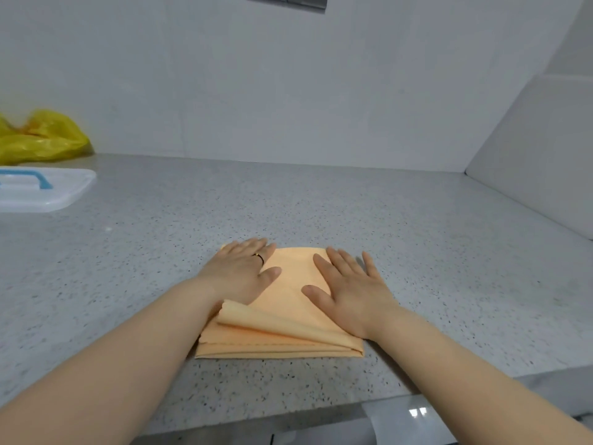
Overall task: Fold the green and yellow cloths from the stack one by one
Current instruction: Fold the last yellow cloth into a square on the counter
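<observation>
A pale orange-yellow cloth (290, 316), folded into a thick square, lies on the speckled grey countertop (321, 207) near its front edge. Its top layer curls up at the near left corner. My left hand (242, 273), with a ring on one finger, presses flat on the cloth's left half. My right hand (348, 292) presses flat on the right half, fingers straight and spread. No green cloth or stack shows in view.
A white plastic lid with a blue handle (38, 187) lies at the far left. Behind it sits a crumpled yellow plastic bag (41, 138) against the white wall. A second white wall (529, 162) closes the right side. The counter's front edge (321, 412) runs below the cloth.
</observation>
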